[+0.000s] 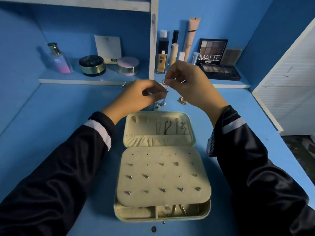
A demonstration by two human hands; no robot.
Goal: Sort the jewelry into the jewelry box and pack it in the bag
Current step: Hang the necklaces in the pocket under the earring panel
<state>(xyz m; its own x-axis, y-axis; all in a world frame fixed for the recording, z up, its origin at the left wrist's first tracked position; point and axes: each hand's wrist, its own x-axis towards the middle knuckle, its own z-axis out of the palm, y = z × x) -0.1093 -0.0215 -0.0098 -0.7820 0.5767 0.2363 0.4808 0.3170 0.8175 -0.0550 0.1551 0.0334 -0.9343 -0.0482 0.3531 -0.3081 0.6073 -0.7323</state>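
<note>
Both hands pinch one silver chain [165, 86], the left hand [143, 97] low and the right hand [187, 80] higher, holding it strung above the desk [51, 120], probably to straighten it for the open jewelry box [163, 198] lying just nearer.

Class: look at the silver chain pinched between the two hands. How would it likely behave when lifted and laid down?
Probably floppy: the silver chain bends and dangles below the left hand instead of holding a line. Likely light: the right hand holds its end with just a fingertip pinch. It could tangle, since the loose end hangs in a bunch.
</note>
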